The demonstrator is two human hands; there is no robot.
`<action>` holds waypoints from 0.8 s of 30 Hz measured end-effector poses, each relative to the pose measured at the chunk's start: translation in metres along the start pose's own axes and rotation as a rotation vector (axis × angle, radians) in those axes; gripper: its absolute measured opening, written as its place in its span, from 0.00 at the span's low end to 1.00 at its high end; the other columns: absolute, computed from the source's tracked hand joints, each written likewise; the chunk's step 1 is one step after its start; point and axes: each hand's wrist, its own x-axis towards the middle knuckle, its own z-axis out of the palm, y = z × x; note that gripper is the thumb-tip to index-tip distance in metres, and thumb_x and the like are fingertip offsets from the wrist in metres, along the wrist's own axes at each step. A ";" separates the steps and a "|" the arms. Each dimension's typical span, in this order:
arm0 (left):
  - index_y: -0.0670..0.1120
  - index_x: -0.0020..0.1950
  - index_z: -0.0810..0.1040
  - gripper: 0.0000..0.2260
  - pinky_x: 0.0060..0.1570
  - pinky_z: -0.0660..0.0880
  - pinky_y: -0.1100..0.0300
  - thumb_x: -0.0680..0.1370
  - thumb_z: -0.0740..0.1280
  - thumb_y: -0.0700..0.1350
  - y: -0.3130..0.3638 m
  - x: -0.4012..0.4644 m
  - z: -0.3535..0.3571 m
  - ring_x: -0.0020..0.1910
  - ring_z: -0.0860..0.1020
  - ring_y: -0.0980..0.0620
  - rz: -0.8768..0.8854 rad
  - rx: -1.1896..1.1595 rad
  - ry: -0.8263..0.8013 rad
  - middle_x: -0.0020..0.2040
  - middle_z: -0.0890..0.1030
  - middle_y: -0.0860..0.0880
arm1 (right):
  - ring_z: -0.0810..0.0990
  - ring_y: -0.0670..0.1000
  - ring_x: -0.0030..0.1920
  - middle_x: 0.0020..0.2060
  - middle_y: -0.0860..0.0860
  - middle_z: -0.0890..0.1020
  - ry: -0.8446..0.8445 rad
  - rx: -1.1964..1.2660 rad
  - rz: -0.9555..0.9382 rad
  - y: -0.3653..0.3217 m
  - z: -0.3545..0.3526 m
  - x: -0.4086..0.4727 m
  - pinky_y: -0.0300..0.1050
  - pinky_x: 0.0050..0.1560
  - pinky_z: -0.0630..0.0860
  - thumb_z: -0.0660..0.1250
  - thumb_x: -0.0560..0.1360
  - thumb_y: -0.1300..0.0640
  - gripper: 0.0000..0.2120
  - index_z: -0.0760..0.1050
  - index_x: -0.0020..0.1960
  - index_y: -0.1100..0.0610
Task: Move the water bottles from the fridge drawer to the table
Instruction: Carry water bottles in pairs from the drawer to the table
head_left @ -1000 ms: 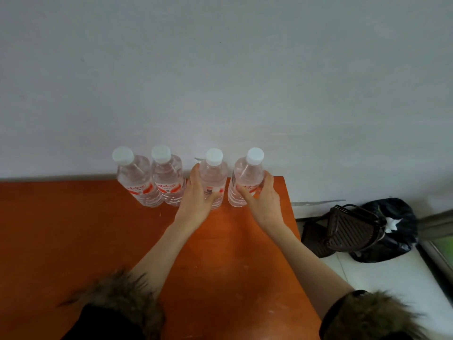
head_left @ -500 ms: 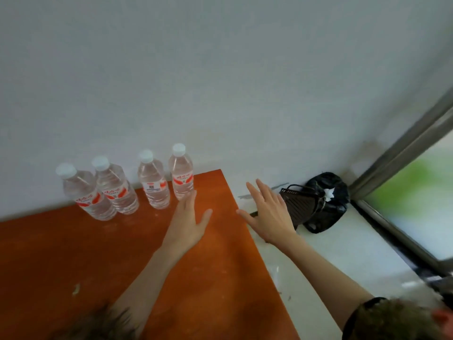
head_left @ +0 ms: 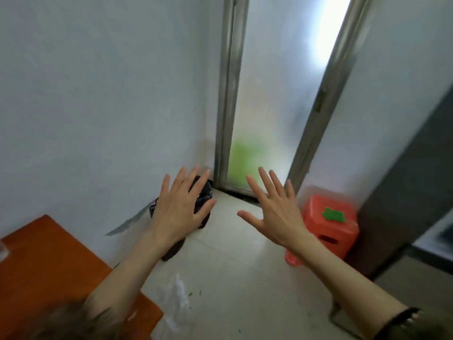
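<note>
Both my hands are raised in front of me over the floor, fingers spread and holding nothing. My left hand [head_left: 181, 207] hovers right of the orange table [head_left: 41, 268], whose corner fills the lower left. My right hand [head_left: 274, 209] is out to the right of it, above the pale floor tiles. A sliver of one clear water bottle [head_left: 2, 250] shows at the far left edge on the table; the other bottles are out of view. A dark appliance, possibly the fridge [head_left: 411, 200], stands at the right edge, and I see no drawer.
A black bag [head_left: 203, 192] lies on the floor against the wall behind my left hand. An orange plastic stool [head_left: 333, 229] with a green patch stands beside the dark appliance. A frosted glass door [head_left: 267, 94] in a metal frame is straight ahead.
Both hands let go of the two right-hand bottles and drew back with fingers spread. My view swung right, away from the row of bottles, toward the door and stool.
</note>
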 end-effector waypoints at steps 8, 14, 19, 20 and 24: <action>0.50 0.73 0.61 0.29 0.69 0.56 0.41 0.76 0.50 0.62 0.210 0.056 0.025 0.74 0.59 0.42 0.381 -0.128 0.022 0.74 0.64 0.46 | 0.51 0.57 0.76 0.76 0.54 0.51 0.049 -0.116 0.337 0.177 -0.062 -0.132 0.65 0.71 0.50 0.45 0.70 0.29 0.39 0.47 0.76 0.46; 0.47 0.72 0.65 0.29 0.68 0.61 0.40 0.75 0.51 0.61 0.343 0.089 0.084 0.72 0.63 0.40 0.584 -0.211 -0.084 0.72 0.67 0.45 | 0.55 0.57 0.75 0.75 0.55 0.56 0.029 -0.128 0.568 0.281 -0.067 -0.210 0.64 0.71 0.52 0.40 0.69 0.26 0.42 0.50 0.76 0.48; 0.50 0.74 0.58 0.31 0.72 0.54 0.43 0.75 0.46 0.63 0.450 0.125 0.141 0.75 0.57 0.44 0.703 -0.258 -0.148 0.75 0.61 0.47 | 0.56 0.56 0.75 0.75 0.54 0.58 -0.031 -0.196 0.713 0.381 -0.057 -0.248 0.62 0.71 0.53 0.38 0.70 0.26 0.41 0.50 0.76 0.49; 0.52 0.75 0.55 0.32 0.73 0.50 0.46 0.74 0.44 0.64 0.471 0.133 0.153 0.76 0.52 0.46 0.718 -0.269 -0.152 0.76 0.57 0.48 | 0.53 0.55 0.76 0.76 0.53 0.55 -0.044 -0.212 0.735 0.401 -0.054 -0.253 0.61 0.72 0.50 0.39 0.69 0.26 0.42 0.47 0.76 0.48; 0.56 0.76 0.46 0.34 0.73 0.42 0.52 0.72 0.37 0.67 0.544 0.160 0.192 0.76 0.44 0.51 0.759 -0.283 -0.230 0.77 0.48 0.53 | 0.43 0.51 0.76 0.77 0.50 0.45 -0.129 -0.194 0.818 0.472 -0.047 -0.267 0.56 0.74 0.42 0.35 0.66 0.26 0.43 0.39 0.76 0.46</action>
